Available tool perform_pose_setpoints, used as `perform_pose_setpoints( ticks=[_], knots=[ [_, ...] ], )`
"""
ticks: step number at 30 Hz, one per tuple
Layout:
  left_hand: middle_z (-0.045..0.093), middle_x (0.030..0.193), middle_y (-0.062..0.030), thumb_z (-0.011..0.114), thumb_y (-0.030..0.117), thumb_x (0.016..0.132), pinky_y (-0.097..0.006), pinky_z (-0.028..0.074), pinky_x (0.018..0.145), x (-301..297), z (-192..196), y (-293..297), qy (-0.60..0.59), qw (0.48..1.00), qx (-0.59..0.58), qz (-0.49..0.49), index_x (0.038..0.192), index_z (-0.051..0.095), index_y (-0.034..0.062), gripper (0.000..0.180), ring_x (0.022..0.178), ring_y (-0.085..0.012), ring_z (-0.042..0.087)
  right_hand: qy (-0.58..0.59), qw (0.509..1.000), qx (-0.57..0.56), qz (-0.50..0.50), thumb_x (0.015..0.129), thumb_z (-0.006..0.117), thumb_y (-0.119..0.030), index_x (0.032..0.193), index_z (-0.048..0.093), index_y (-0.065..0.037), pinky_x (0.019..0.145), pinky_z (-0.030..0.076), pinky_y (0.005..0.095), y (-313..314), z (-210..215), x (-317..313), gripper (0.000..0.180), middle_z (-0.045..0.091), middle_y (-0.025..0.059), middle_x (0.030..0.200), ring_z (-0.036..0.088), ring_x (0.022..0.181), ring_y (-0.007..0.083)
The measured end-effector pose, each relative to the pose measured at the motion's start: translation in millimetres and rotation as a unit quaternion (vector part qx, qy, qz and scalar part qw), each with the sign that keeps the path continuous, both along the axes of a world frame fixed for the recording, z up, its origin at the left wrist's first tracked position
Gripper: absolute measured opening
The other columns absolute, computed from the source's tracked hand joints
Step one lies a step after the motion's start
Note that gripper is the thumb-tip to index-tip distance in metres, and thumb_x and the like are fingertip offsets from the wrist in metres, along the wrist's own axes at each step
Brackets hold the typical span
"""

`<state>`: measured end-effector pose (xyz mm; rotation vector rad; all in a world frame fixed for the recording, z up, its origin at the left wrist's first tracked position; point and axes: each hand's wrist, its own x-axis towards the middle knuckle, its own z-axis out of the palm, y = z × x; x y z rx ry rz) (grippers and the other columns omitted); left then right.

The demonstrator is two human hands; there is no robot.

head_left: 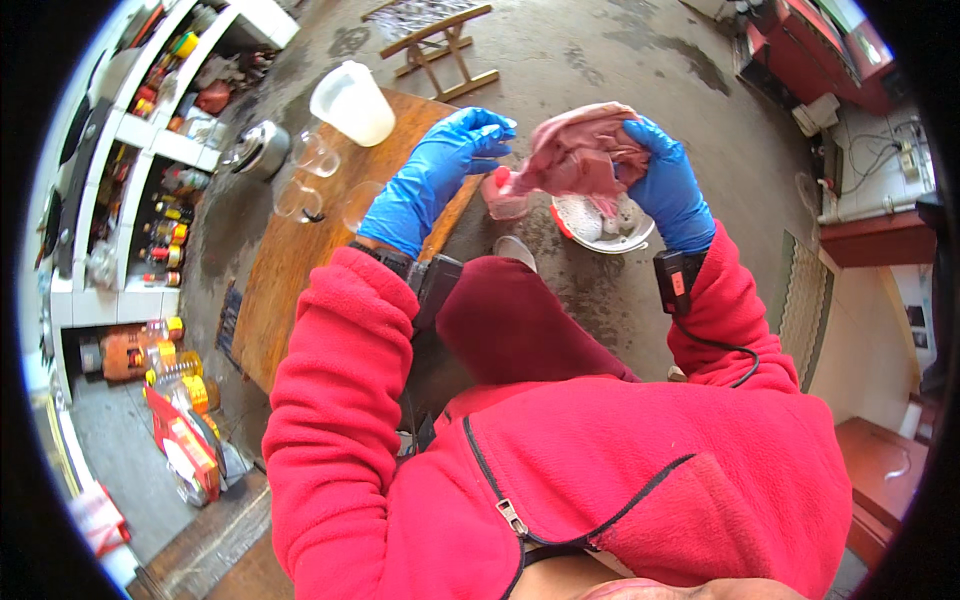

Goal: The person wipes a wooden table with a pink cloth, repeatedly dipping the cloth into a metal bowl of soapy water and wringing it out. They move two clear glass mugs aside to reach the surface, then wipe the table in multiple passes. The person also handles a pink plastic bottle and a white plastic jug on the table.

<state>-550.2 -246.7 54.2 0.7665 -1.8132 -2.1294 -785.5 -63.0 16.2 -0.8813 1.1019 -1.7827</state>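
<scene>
My right hand [676,185], in a blue glove, grips a wet-looking pink cloth [585,140] by its right side. The cloth hangs over a white bucket [640,243] of sudsy water. To the left, my gloved left hand [445,165] is raised near the table's right edge, its fingers loosely bent and apart, with nothing visible in them. Between the hands, a pinkish clear cup [506,200] sits low beside the bucket, partly covered by the cloth. Clear cups [318,156] stand on the wooden table [285,290]; one is partly behind my left wrist.
A translucent white pitcher [352,105] stands at the table's far end. Left of it is a metal kettle [262,150]. Tiled shelves [135,130] with bottles line the left side. A folding wooden stool [440,45] stands beyond the table, and a red cabinet [800,70] far right.
</scene>
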Motion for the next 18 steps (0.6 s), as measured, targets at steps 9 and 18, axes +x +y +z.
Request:
perform_pose_setpoints(
  ticks=[9, 18],
  knots=[
    [0.065, 0.122, -0.0052, 0.065, 0.026, 0.093, -0.031, 0.051, 0.093, -7, -93, -33, -0.106, 0.985, 0.094, -0.099, 0.133, 0.054, 0.0079, 0.045, 0.111, -0.0158, 0.061, -0.017, 0.964, 0.254, -0.076, 0.089, 0.060, -0.005, 0.124, 0.056, -0.003, 0.080, 0.055, 0.0320, 10, -148, -42, 0.034, 0.067, 0.0080, 0.106, 0.065, 0.094, 0.0184],
    [0.063, 0.125, -0.0079, 0.062, 0.027, 0.096, -0.032, 0.049, 0.095, 4, -167, -29, -0.081, 0.972, 0.190, -0.108, 0.132, 0.055, 0.0064, 0.042, 0.108, -0.0170, 0.062, 0.496, 0.772, 0.390, 0.078, 0.071, 0.076, -0.032, 0.107, 0.058, -0.001, 0.087, 0.048, 0.0484, -25, -255, 34, 0.050, 0.061, 0.0249, 0.103, 0.059, 0.100, 0.0424]
  ],
)
